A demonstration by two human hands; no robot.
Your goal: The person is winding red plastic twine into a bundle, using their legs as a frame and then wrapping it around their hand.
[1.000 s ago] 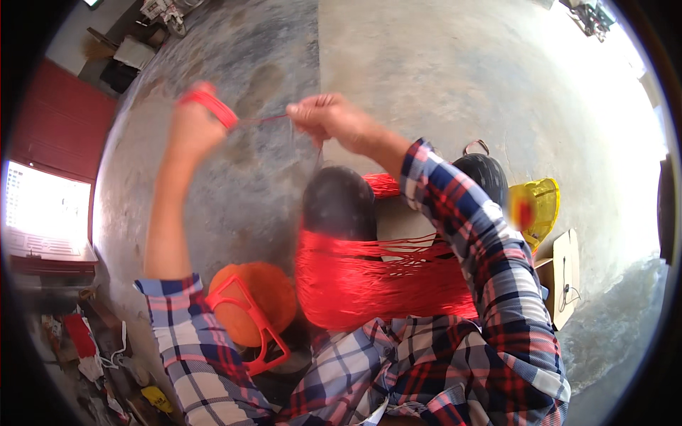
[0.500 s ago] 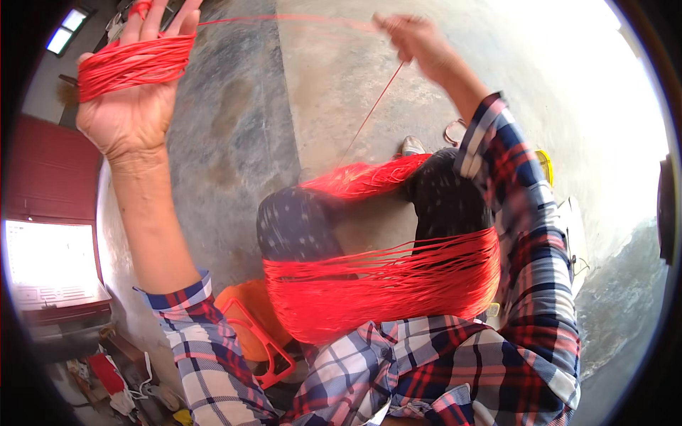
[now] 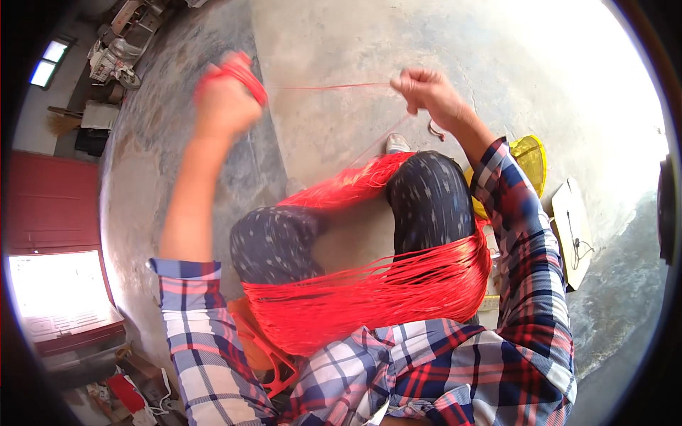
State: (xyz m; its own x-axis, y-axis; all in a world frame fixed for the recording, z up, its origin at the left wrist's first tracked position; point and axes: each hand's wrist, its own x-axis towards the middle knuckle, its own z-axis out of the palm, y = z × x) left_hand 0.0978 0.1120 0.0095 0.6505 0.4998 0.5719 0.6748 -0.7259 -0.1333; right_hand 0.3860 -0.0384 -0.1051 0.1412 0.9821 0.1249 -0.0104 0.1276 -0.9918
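Note:
Several turns of red cord (image 3: 245,74) are wound round my left hand (image 3: 226,103), which is raised at the upper left and blurred; its fingers look curled in. A single strand runs taut across to my right hand (image 3: 430,92), where thumb and fingers pinch it. From there the strand slants down toward a large loop of red cord, a skein (image 3: 376,295), stretched round both my knees. Its near side crosses above my lap in loose, spread strands. The far side lies bunched in front of the knees.
An orange plastic chair or stool (image 3: 273,358) shows under my left side. Right of my knees are a yellow mesh item (image 3: 529,163) and a pale flat board (image 3: 570,231) with a dark wire. A dark red cabinet (image 3: 53,202) stands left; a tricycle-like cart (image 3: 117,64) is farther back.
My left hand has swung right and turned over, from fingers spread with the palm showing to curled and blurred. My right hand has moved slightly right and down, still pinching the strand.

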